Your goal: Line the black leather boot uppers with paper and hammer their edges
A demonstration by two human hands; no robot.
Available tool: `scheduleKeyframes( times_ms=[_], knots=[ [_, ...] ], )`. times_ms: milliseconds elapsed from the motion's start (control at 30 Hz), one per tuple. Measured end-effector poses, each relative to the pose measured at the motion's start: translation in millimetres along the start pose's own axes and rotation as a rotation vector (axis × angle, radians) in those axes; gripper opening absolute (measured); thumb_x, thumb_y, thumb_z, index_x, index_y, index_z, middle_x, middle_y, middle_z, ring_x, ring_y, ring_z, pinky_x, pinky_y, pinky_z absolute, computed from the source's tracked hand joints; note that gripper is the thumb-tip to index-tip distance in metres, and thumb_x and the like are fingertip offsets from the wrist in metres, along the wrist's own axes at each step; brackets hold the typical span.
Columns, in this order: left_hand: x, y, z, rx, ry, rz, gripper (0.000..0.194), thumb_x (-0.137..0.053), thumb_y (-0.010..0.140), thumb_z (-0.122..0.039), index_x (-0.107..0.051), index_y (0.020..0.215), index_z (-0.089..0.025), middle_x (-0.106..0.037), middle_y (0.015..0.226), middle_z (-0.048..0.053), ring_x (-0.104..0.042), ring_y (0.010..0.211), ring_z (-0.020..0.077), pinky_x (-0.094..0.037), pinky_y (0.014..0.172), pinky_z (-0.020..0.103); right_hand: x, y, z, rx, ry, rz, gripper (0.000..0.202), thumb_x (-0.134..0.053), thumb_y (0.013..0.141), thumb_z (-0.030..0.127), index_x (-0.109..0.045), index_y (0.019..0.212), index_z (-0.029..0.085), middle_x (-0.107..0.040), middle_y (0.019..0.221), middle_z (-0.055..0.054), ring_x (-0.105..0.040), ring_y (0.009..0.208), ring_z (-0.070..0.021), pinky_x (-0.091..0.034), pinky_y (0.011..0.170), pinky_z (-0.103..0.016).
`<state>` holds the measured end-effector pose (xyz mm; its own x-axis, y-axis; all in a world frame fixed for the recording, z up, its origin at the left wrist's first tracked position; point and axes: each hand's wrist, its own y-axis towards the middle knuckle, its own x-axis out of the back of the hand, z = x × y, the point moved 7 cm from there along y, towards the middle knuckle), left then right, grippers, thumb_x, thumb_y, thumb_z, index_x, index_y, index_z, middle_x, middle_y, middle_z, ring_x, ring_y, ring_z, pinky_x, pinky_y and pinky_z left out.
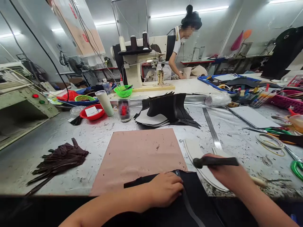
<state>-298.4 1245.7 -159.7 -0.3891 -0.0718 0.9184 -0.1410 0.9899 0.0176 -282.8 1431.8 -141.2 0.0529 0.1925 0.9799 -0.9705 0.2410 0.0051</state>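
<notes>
My right hand [227,173] grips a hammer [216,161]. Its dark head with a round face points left, raised over the white curved pieces [208,175], and the pale end of its handle sticks out behind my hand. Below and left of it, my left hand [165,187] presses with bent fingers on a black leather piece [197,192]. A grey strip [190,206] runs along that piece, which lies partly on the pinkish board [142,154] and hangs over the table's front edge. My left fingertips are partly hidden.
Stacked black pieces [168,110] stand behind the board. Dark brown strips [59,157] lie left; a steel ruler [211,127], notebook [253,116] and green-handled scissors [297,168] lie right. Farther back are a red bowl [92,112], a sewing machine [134,67] and another person [176,53].
</notes>
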Motion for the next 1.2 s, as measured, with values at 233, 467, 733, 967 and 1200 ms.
scheduleKeyframes(
  times_ms=[233,467,733,967,1200],
  knots=[
    [7.0,20.2,23.6,0.139,0.124,-0.154,0.028,-0.053,0.08,-0.025,-0.052,0.106,-0.015,-0.056,0.107,0.009,-0.049,0.099,0.0236,-0.042,0.086,0.037,-20.5,-8.2,66.1,0.207,-0.117,0.298,0.023,-0.04,0.076,0.01,-0.059,0.082,0.02,-0.067,0.075,-0.004,-0.06,0.064,-0.018,-0.019,0.05,-0.025],
    [10.8,-7.7,34.1,0.148,0.153,-0.215,0.03,-0.043,0.085,-0.02,-0.048,0.115,-0.014,-0.055,0.11,0.009,-0.048,0.1,0.0214,-0.04,0.09,0.034,-21.4,-8.4,68.0,0.243,-0.052,0.282,0.025,-0.039,0.079,0.009,-0.06,0.083,0.021,-0.067,0.077,-0.003,-0.061,0.068,-0.0187,-0.021,0.051,-0.026],
    [9.0,32.7,49.9,0.177,0.262,-0.075,0.017,-0.042,0.082,-0.014,-0.056,0.073,-0.015,-0.056,0.073,0.005,-0.051,0.068,0.0169,-0.041,0.061,0.026,-20.6,2.7,83.7,0.3,-0.081,0.327,0.026,-0.04,0.073,0.004,-0.062,0.075,0.018,-0.067,0.068,-0.005,-0.061,0.063,-0.0194,-0.015,0.049,-0.029],
    [6.8,33.6,56.9,0.084,0.291,-0.173,0.021,-0.042,0.086,-0.024,-0.054,0.07,-0.016,-0.056,0.069,0.004,-0.051,0.065,0.0148,-0.038,0.056,0.025,-18.0,8.3,89.3,0.317,-0.092,0.348,0.026,-0.043,0.073,0.006,-0.065,0.068,0.018,-0.066,0.065,-0.005,-0.059,0.058,-0.0171,-0.014,0.048,-0.029],
    [12.8,34.6,62.5,0.205,0.215,-0.273,0.018,-0.044,0.084,-0.022,-0.055,0.07,-0.016,-0.055,0.068,0.005,-0.052,0.065,0.0166,-0.042,0.06,0.027,-17.0,15.4,83.2,0.246,-0.138,0.366,0.022,-0.047,0.071,0.01,-0.068,0.069,0.017,-0.068,0.07,-0.008,-0.061,0.064,-0.0194,-0.021,0.049,-0.028]
  ],
)
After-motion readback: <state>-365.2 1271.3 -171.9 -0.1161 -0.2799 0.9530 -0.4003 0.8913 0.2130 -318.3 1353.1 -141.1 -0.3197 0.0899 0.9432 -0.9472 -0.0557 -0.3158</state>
